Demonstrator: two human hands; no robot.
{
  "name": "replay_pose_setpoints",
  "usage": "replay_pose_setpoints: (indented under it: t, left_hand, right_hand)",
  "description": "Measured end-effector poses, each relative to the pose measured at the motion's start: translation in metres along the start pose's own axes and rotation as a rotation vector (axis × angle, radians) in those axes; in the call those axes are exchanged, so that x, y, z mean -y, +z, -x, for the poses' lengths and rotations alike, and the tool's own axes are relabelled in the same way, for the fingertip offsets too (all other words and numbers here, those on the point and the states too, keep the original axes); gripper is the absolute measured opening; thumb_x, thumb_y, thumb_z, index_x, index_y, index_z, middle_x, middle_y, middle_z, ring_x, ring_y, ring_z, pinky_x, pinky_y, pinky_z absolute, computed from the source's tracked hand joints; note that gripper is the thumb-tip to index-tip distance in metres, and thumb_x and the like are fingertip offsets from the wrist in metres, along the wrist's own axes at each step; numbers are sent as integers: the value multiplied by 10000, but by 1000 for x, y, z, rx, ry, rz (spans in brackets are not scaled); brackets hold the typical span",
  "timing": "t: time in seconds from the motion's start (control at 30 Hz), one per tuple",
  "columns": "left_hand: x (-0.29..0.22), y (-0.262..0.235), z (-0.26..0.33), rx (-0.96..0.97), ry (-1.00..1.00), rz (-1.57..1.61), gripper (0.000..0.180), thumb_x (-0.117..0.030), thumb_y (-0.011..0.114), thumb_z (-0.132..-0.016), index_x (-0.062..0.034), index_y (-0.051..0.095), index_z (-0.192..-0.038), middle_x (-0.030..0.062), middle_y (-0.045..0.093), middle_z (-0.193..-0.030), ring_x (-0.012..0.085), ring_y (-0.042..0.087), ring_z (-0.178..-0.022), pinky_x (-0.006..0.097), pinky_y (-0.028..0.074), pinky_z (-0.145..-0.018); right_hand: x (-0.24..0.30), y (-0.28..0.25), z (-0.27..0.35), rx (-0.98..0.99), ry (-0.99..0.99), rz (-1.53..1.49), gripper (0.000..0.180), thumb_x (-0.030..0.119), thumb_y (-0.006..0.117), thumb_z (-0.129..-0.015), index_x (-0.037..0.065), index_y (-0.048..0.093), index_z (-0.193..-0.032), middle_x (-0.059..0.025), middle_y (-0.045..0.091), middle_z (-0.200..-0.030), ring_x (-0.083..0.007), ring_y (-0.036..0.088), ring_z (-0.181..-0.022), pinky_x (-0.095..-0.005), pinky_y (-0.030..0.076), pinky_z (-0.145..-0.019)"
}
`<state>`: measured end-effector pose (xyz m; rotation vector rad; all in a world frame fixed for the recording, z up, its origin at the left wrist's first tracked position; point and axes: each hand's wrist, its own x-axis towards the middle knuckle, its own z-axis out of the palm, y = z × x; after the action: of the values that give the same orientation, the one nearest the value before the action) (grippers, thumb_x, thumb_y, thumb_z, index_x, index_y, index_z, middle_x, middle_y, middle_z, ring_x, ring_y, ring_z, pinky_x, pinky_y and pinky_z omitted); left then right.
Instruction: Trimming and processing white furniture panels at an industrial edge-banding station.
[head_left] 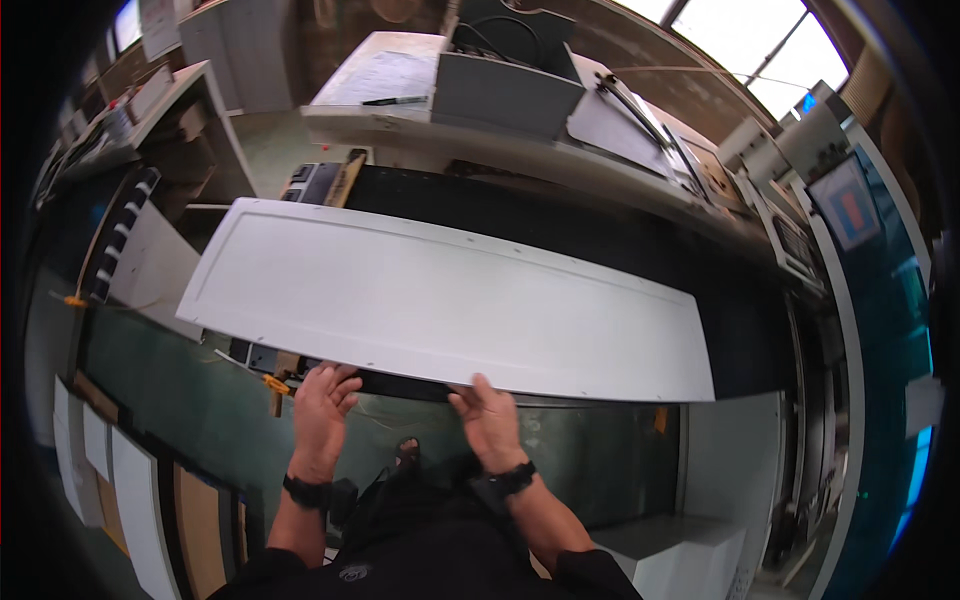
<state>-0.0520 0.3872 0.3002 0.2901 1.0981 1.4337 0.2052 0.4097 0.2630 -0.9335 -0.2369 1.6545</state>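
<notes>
A long white panel [440,295] with a shallow groove along its margins lies across a black bed [750,330] in front of me. Its left end juts out past the bed. My left hand [322,415] is at the panel's near edge, left of the middle, with fingers loosely bent and apart. Farther right, my right hand [490,425] meets the same edge with its thumb, its other fingers half curled just below. Neither hand is wrapped around the panel. Any contact of the left fingertips with the edge is hard to make out.
Behind the bed, a white worktop [380,75] carries a grey open box [510,85] with cables and a pen [395,101]. Boards [135,500] lean at the lower left. A white cabinet [730,470] stands at right. Orange-handled clamps [276,385] stick out near my left hand.
</notes>
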Motion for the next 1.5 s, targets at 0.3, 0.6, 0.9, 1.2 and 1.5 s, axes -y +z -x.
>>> replay_pose_setpoints:
  t: [0.3, 0.6, 0.9, 1.2, 1.5]
  left_hand:
    - [30, 1, 24, 335, -242, -538, 147, -87, 584, -1005, -19, 676, -1097, 103, 735, -935, 156, 688, -810, 283, 556, -724]
    - [122, 125, 35, 1007, -257, -1128, 166, -68, 599, -984, 26, 660, -1106, 97, 740, -937, 129, 674, -821, 286, 544, -726]
    - [302, 245, 112, 1417, -339, -1347, 163, -60, 676, -936, 39, 694, -1065, 72, 732, -881, 128, 687, -806, 269, 536, -715]
    - [410, 375, 242, 1912, -102, -1528, 278, -151, 721, -943, 3, 714, -1175, 98, 749, -958, 153, 691, -900, 317, 545, -818]
    - [536, 470, 247, 2075, -233, -1830, 240, -170, 711, -962, -17, 724, -1147, 68, 739, -969, 123, 675, -909, 307, 546, -827]
  right_hand:
    - [-9, 2, -2, 162, 344, 374, 467, 452, 509, -1095, 8, 652, -1076, -111, 736, -944, -184, 720, -780, -305, 594, -697]
    - [41, -168, 99, -120, 28, 310, 432, 422, 502, -1097, 15, 646, -1080, -82, 712, -914, -141, 683, -746, -272, 570, -668]
    - [57, -407, 284, -710, -265, 2, 350, 372, 563, -1061, 34, 650, -1068, -77, 711, -932, -142, 696, -767, -279, 571, -692]
    - [8, -603, 393, -1147, -593, -531, 271, 341, 643, -1010, 78, 671, -954, -68, 712, -827, -144, 681, -668, -287, 571, -605]
    - [36, -763, 416, -1423, -552, -909, 209, 267, 608, -1043, 76, 606, -959, -36, 640, -786, -125, 604, -609, -279, 520, -530]
